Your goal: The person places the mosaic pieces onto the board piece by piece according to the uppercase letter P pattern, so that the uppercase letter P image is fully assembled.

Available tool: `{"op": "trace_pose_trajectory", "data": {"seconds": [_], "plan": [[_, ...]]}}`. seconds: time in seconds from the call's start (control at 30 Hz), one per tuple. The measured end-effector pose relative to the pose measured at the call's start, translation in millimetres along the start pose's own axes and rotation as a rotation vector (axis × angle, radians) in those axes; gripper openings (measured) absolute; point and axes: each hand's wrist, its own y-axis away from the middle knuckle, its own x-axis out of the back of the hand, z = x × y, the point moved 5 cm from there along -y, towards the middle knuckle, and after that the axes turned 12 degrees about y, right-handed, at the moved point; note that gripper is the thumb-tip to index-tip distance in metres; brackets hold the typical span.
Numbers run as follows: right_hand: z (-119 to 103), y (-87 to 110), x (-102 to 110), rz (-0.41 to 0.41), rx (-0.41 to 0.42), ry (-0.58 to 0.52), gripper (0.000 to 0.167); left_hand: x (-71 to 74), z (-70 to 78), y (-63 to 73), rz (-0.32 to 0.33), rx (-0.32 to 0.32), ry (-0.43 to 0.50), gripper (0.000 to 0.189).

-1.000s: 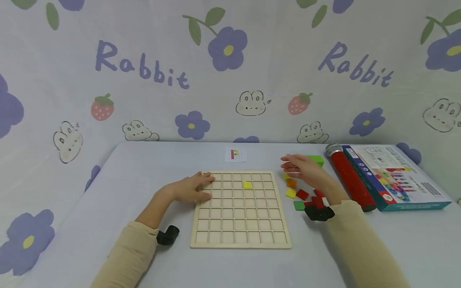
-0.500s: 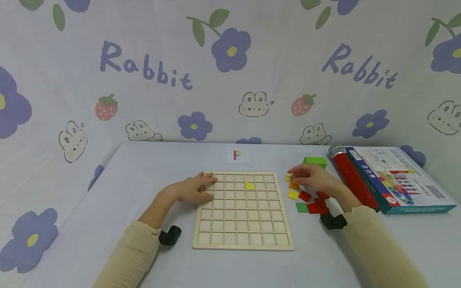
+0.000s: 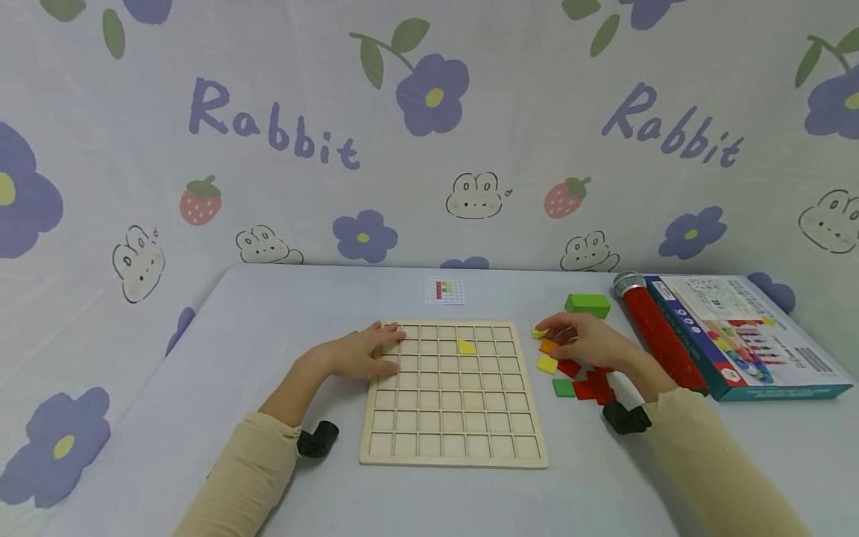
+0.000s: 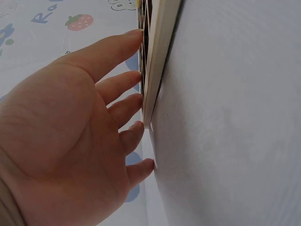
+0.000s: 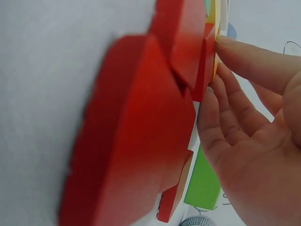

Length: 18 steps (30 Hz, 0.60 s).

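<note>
My left hand rests with spread fingers on the upper left edge of a pale wooden grid board. In the left wrist view its fingertips meet the board's rim. One yellow quarter-round tile lies in an upper cell of the board. Right of the board, my right hand is low over the loose tiles, its curved fingers and thumb at opposite sides of an orange tile. A yellow tile lies at its fingertips. Red tiles loom large in the right wrist view, partly hiding the fingertip contact.
Near the right hand lie another yellow tile, a green tile and several red tiles. Behind it is a green block. A red microphone and a box stand further right. A pattern card lies behind the board.
My right hand has come down and slightly right onto the loose tiles, its thumb and fingers now about the orange tile. The left hand stays on the board. The head view has shifted slightly.
</note>
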Motion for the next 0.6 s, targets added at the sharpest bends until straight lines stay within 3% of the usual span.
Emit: {"op": "trace_pose_trajectory", "data": {"seconds": [0.6], "plan": [[1.2, -3.6, -1.4, 0.021, 0.005, 0.02, 0.036, -0.7, -0.9, -0.5, 0.0, -0.001, 0.008, 0.065]]}}
